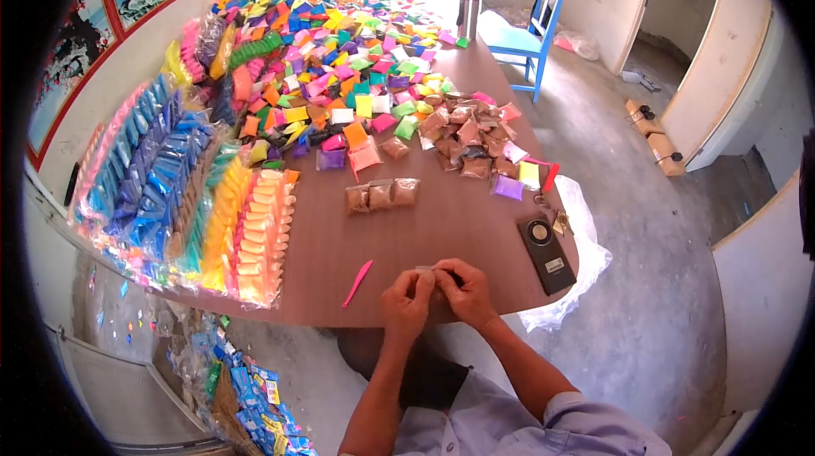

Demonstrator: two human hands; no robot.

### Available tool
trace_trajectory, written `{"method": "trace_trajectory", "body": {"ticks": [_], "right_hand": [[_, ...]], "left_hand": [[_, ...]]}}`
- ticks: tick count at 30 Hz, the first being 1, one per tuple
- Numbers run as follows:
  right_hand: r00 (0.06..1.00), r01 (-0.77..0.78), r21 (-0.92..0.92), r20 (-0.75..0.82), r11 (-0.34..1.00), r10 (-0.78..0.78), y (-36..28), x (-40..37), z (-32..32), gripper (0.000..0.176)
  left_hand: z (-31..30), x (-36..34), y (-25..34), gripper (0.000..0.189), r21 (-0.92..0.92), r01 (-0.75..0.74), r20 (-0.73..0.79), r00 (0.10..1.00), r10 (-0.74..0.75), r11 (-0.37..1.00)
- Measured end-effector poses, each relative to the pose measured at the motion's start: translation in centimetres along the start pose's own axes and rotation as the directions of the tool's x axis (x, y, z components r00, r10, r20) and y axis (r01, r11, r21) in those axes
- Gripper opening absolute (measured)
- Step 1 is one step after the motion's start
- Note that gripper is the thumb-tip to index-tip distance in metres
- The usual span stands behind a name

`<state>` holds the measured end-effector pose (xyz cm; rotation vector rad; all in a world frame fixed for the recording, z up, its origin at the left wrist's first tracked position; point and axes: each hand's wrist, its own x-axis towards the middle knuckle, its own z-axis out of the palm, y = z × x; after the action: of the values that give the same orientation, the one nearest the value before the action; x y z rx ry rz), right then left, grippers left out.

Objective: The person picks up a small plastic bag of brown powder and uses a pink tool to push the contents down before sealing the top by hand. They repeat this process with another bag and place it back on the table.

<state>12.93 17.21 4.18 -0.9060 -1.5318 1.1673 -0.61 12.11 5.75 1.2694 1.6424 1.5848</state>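
My left hand (407, 301) and my right hand (464, 288) are close together at the table's near edge, fingers pinched on a small clear packet with brown contents, mostly hidden by the fingers. Beyond them, three brown packets (382, 195) lie side by side in a row. To the left of my hands is a pink plastic tool (357, 284). A heap of brown packets (467, 135) sits farther back at the right, beside a purple packet (508, 187).
Rows of bagged coloured packets (170, 176) line the table's left side, below a large mixed pile (340, 57). A black phone-like device (548, 256) and keys (560, 222) lie at the right edge. Behind are a steel flask (469, 13) and a blue chair (518, 42).
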Motion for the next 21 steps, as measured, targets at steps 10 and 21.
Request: {"method": "trace_trajectory", "body": {"ticks": [10,21], "right_hand": [[0.997,-0.043,-0.085,0.065,0.995,0.049,-1.6,0.2,0.0,0.017],[0.999,-0.021,0.036,-0.036,0.999,0.023,0.2,0.2,0.2,0.016]], "left_hand": [[-0.4,-0.2,-1.5,0.026,-0.071,-0.029,-0.018,0.999,0.027,0.997],[-0.2,0.0,0.3,0.025,0.045,0.003,0.072,0.997,-0.006,0.999]]}}
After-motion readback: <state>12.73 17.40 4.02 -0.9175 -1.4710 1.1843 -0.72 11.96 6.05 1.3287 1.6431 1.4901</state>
